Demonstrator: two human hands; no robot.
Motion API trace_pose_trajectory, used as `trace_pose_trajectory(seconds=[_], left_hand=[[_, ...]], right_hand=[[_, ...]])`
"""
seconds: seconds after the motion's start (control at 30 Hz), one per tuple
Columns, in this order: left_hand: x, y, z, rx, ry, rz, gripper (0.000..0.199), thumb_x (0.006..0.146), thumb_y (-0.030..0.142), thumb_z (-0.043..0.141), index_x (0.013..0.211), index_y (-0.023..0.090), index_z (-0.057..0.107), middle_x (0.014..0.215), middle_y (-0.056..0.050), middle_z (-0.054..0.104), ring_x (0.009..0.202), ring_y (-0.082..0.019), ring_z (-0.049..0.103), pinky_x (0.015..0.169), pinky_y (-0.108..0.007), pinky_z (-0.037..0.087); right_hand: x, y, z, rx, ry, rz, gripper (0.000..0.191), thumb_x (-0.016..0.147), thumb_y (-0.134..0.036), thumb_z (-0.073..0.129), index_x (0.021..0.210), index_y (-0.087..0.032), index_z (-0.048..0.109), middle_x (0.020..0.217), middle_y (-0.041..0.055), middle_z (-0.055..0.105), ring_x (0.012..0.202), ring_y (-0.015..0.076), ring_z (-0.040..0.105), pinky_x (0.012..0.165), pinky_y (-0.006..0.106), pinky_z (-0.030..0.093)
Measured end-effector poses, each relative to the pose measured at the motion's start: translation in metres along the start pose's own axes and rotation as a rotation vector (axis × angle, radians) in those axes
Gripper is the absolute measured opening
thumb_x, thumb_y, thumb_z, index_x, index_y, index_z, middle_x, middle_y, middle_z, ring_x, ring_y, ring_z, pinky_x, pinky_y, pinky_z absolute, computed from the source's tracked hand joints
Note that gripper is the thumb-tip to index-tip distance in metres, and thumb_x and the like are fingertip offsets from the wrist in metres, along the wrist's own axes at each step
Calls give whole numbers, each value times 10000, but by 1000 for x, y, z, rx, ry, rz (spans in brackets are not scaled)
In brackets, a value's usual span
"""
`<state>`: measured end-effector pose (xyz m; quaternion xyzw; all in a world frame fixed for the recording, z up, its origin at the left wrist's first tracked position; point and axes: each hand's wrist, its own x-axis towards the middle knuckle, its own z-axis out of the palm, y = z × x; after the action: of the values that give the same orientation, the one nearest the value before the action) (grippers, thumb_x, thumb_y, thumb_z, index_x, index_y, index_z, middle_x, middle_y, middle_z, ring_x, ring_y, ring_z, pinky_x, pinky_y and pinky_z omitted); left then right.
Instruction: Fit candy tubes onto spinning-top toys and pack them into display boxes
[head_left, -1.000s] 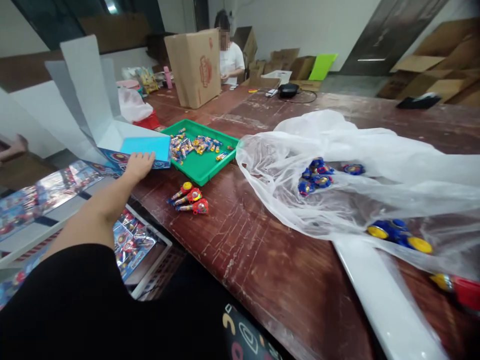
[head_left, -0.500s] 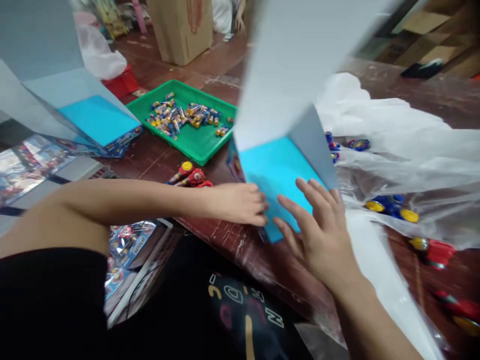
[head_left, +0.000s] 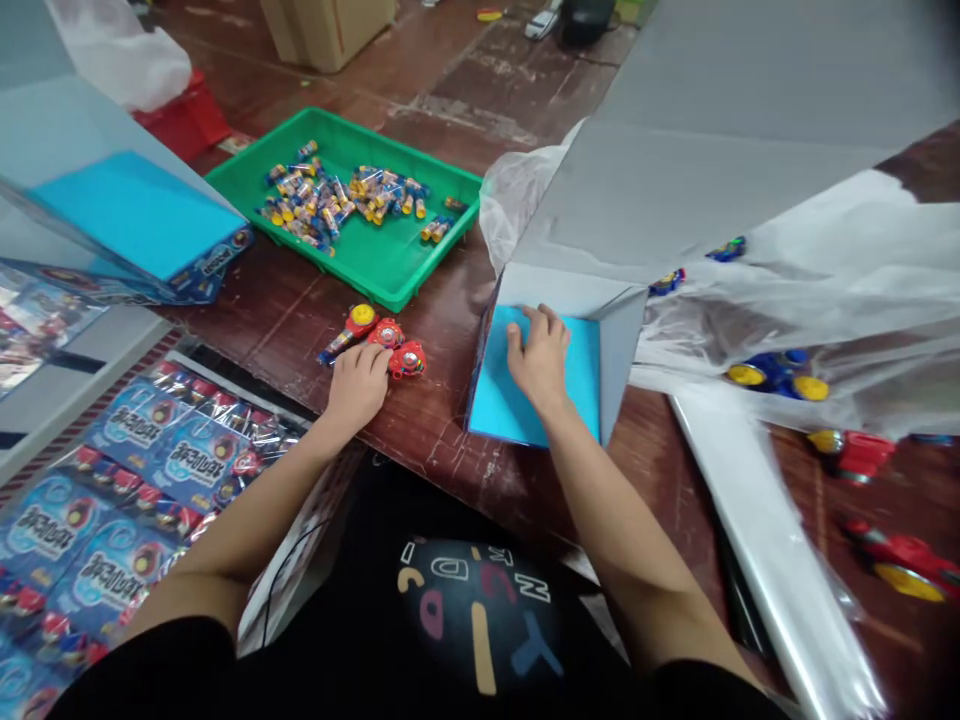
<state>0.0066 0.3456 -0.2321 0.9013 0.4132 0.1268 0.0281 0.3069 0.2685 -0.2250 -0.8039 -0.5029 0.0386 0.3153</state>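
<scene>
My right hand (head_left: 541, 355) lies open, fingers apart, on the bright blue sheet (head_left: 499, 405) inside an open box with a grey-white lining (head_left: 555, 285). The box's lid stands raised behind it. To the left, my left hand (head_left: 358, 385) has its fingers curled over the near ends of several small red toys (head_left: 409, 358) on the dark red table. The hand hides their lower parts. One toy in this group has a yellow round top (head_left: 361, 317) and a blue stem.
A green tray (head_left: 397, 285) holds many small blue and yellow tubes. Another open box (head_left: 217, 262) with a blue insert stands at left. Packaged toy sets (head_left: 127, 510) lie below. At right are crumpled white plastic (head_left: 825, 270), a clear roll (head_left: 757, 500) and a red toy car (head_left: 900, 560).
My left hand has moved from the box's edge leftward to the red toys. My right hand has come down flat onto the blue sheet. The view has shifted, and the box lid leans further right.
</scene>
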Motion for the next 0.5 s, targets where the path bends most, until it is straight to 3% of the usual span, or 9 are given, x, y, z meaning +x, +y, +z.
trace_pose_trajectory(seconds=[0.1, 0.17, 0.23, 0.3, 0.4, 0.5], left_hand=[[3, -13, 9, -6, -49, 28, 418, 1080, 287, 456, 1418, 151, 661, 1449, -161, 653, 1348, -361, 558, 1133, -537, 428], [9, -16, 13, -29, -61, 66, 443, 1090, 302, 407, 1425, 141, 648, 1429, -167, 652, 1337, -351, 571, 1131, -529, 428], [14, -19, 16, -50, -55, 110, 438, 1077, 295, 419, 1393, 105, 655, 1364, -208, 670, 1283, -377, 602, 1100, -552, 446], [18, -24, 19, -56, -19, 139, 416, 1053, 305, 479, 1366, 97, 658, 1309, -236, 682, 1243, -412, 619, 1080, -584, 461], [25, -23, 24, -108, 100, 170, 516, 982, 339, 613, 1460, 147, 589, 1400, -231, 632, 1331, -439, 584, 1156, -620, 437], [41, 5, 19, -317, 220, 132, 667, 931, 377, 687, 1537, 167, 505, 1484, -227, 572, 1415, -432, 531, 1221, -624, 407]], right_hand=[[-25, -22, -15, 71, 109, -222, 438, 1082, -469, 453, 1346, -163, 621, 1373, 217, 643, 1382, 327, 557, 1181, 592, 452], [-48, -27, -33, 48, 100, -335, 347, 1065, -445, 534, 1307, -216, 630, 1358, 177, 649, 1335, 315, 587, 1136, 572, 494], [-60, -17, -54, -17, 102, -363, 302, 1046, -423, 579, 1297, -263, 629, 1399, 142, 635, 1354, 312, 580, 1142, 573, 495], [-56, 14, -81, -86, 190, -255, 328, 1038, -430, 579, 1324, -273, 613, 1465, 136, 602, 1415, 314, 544, 1197, 582, 455], [-34, 85, -125, -81, 348, 89, 569, 1023, -559, 516, 1451, -185, 541, 1557, 213, 530, 1517, 349, 451, 1274, 616, 358], [-10, 129, -139, 105, 180, 280, 777, 1056, -653, 307, 1567, -88, 458, 1628, 249, 486, 1568, 355, 407, 1317, 613, 291]])
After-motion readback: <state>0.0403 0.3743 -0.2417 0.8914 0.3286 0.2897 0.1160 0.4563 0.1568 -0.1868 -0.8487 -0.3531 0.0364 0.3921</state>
